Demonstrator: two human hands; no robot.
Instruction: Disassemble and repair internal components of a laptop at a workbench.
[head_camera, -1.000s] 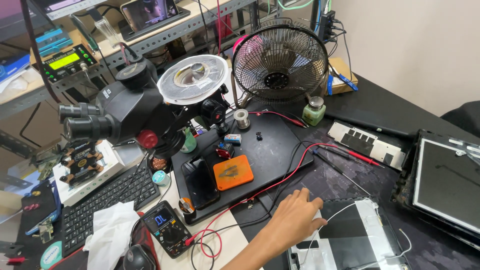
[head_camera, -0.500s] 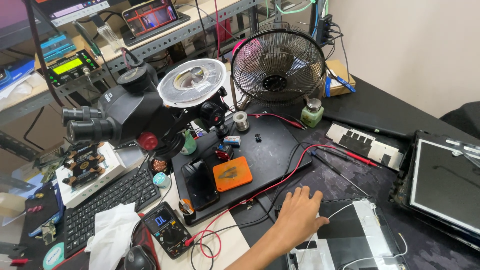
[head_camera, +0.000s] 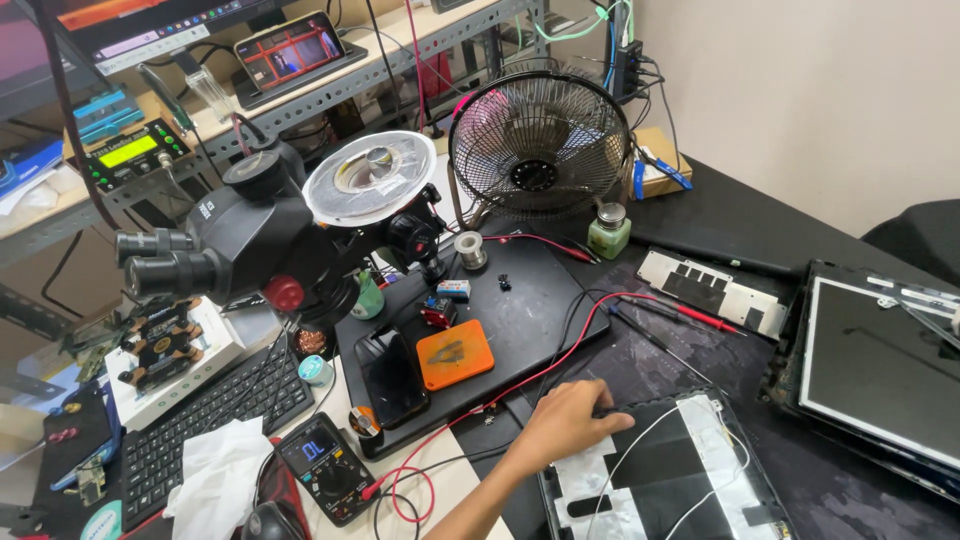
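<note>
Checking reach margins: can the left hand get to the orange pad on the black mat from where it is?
Probably yes. The left hand rests on the dark panel's upper edge, and the orange pad lies close by to its left. Only thin red and black leads cross the gap; nothing tall stands between.

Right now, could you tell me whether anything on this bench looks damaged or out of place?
Yes. The laptop lid panel under the left hand lies open, with loose white wires across it. A detached screen assembly sits askew at the right edge, and a crumpled tissue lies on the keyboard.
</note>
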